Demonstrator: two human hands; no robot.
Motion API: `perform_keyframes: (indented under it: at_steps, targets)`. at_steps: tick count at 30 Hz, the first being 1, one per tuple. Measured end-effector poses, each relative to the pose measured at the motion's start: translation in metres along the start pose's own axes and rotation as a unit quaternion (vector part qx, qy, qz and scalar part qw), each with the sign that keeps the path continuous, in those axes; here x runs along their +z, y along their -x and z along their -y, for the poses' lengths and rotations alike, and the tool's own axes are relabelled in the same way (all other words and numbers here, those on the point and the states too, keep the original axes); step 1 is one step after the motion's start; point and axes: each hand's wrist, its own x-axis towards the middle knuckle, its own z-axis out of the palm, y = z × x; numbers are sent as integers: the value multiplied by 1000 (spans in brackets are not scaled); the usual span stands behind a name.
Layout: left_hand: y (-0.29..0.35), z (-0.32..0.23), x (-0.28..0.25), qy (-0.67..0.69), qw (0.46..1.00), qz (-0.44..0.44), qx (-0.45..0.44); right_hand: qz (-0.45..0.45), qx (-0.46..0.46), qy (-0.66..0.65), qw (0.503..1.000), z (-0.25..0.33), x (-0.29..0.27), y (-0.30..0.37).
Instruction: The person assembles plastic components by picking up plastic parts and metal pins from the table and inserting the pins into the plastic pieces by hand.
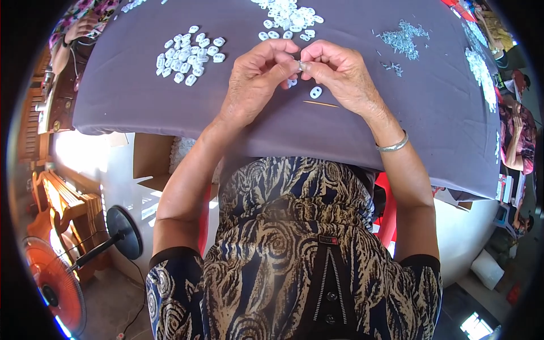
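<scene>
Small pale piece [301, 66] is above the cloth-covered counter [164, 110], where your hands meet. The grip of your left hand [258, 73] and right hand [341, 69] is narrow, the fingertips pinching this piece. From there, one white two-hole oval piece [315, 92] and a thin wooden stick [321, 103] lie near, at 5 o'clock; a white oval-piece pile [187, 56] lies at 9 o'clock.
</scene>
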Motion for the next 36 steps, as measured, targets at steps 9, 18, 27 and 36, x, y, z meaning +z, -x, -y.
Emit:
perform_keyframes:
  at_steps: [9, 18, 27, 36]
  targets:
    - [-7, -13, 15, 173, 983, 34, -45, 44, 0, -164, 985, 18, -14, 4]
    - [-12, -16, 27, 179, 977, -7, -115, -19, -1, -156, 988, 5, -25, 1]
    - [0, -9, 31, -53, 998, 15, 43, 50, 37, -22, 998, 8, -38, 2]
    - [4, -2, 31, 6, 998, -57, 39, 52, 28, -57, 997, 9, -28, 3]
